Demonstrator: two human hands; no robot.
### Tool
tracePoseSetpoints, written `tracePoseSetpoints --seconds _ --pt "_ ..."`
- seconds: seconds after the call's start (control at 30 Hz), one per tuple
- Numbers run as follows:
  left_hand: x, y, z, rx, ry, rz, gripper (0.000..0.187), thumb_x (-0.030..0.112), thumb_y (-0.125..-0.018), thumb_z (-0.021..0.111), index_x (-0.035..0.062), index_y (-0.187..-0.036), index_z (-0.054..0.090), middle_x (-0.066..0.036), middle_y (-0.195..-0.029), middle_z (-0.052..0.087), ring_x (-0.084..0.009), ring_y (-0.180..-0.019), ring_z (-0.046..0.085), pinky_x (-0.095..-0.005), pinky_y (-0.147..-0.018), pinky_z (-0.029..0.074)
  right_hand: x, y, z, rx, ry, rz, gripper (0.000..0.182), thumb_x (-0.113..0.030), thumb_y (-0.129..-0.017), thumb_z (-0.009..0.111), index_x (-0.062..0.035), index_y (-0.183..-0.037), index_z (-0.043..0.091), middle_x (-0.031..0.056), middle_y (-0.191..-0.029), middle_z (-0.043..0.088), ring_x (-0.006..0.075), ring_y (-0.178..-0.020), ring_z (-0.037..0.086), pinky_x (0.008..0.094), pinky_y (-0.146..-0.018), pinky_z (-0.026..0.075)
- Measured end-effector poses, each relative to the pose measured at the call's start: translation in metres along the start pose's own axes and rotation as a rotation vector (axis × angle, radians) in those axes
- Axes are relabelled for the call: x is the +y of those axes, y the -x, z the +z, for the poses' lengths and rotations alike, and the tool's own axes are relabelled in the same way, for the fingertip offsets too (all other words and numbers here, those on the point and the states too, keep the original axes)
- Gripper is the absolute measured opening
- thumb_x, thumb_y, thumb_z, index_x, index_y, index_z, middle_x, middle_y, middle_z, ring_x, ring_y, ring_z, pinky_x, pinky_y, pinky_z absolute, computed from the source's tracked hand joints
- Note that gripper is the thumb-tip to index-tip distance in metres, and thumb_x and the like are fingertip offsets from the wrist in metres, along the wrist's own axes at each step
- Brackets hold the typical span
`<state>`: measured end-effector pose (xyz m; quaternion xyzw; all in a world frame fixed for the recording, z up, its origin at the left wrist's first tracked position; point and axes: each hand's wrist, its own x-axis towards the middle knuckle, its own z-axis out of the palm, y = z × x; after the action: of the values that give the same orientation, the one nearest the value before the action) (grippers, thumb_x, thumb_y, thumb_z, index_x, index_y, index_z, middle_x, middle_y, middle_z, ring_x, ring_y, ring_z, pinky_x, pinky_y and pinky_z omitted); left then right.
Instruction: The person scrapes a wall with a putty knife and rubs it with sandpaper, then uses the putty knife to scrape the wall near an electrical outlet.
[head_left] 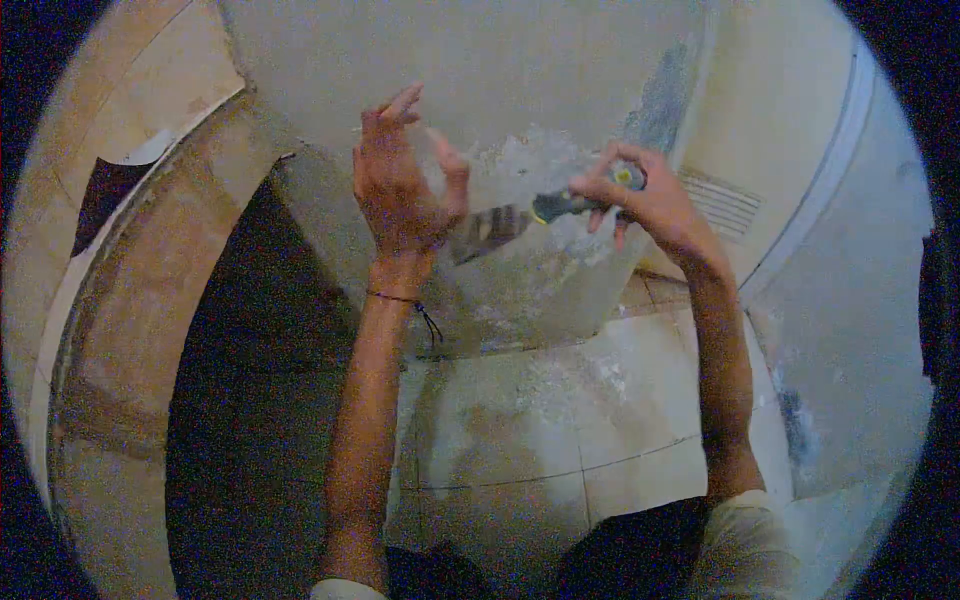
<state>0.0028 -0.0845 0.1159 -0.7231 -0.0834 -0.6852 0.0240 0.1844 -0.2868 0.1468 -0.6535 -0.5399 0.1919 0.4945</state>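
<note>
My right hand grips a putty knife by its dark handle with yellow accents. The wide metal blade points left and slightly down, in front of the grey wall. My left hand is raised left of the blade, thumb and fingers apart, with nothing visible in it. A thin dark cord bracelet circles that wrist. Rough, whitish scraped patches mark the wall behind the knife. Slight blur keeps me from telling whether the blade touches the left palm's edge or the wall.
White dust and crumbs lie on the floor tiles below the wall. At right, a cream panel carries a slatted vent. A large dark area fills the left, beside a curved brown-stained border.
</note>
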Motion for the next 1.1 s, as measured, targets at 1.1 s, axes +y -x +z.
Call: tracePoseSetpoints --seconds 1.1 --pt "0.074 -0.47 -0.076 -0.283 -0.283 -0.095 0.082 0.02 -0.077 0.066 0.0089 -0.152 0.035 -0.016 -0.154 0.038 -0.0332 -0.131 0.042 -0.0473 -0.109 0.033 -0.388 -0.023 -0.115 0.272 -0.9 0.49 0.025 -0.031 -0.098 0.061 -0.0127 -0.113 0.051 0.0002 -0.074 0.055 0.0063 -0.044 0.043 0.0224 -0.036 0.027"
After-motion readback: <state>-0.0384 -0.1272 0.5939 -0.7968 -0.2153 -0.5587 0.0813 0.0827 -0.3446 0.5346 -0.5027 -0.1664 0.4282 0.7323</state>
